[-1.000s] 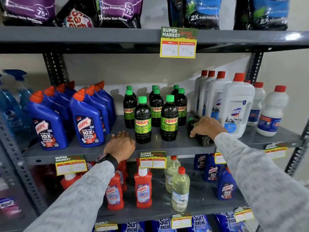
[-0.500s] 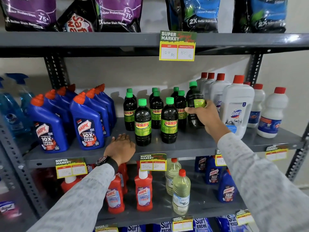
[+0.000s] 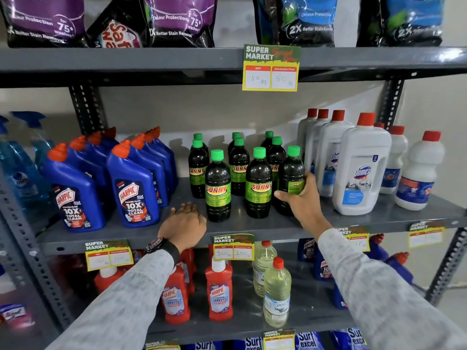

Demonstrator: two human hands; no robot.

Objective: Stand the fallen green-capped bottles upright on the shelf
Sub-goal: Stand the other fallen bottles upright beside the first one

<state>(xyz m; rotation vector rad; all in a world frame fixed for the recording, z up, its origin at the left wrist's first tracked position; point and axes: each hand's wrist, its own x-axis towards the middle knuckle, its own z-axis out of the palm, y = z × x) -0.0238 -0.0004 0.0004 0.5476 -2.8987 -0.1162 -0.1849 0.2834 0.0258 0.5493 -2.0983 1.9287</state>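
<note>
Head view: bottle in right hand

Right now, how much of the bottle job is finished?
Nearly all. Eight green-capped bottles stand upright and free on the middle shelf. The right hand grips a ninth bottle, upright at the front. The left hand rests on the shelf. Only letting go remains; none lies fallen.

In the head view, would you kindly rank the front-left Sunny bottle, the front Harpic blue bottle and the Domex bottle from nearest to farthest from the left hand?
From the left hand, resting on the shelf edge:
1. Front-left Sunny bottle, just to its right.
2. Front Harpic blue bottle, to its left, a little farther off.
3. Domex bottle, far right, beyond the right hand.
</note>
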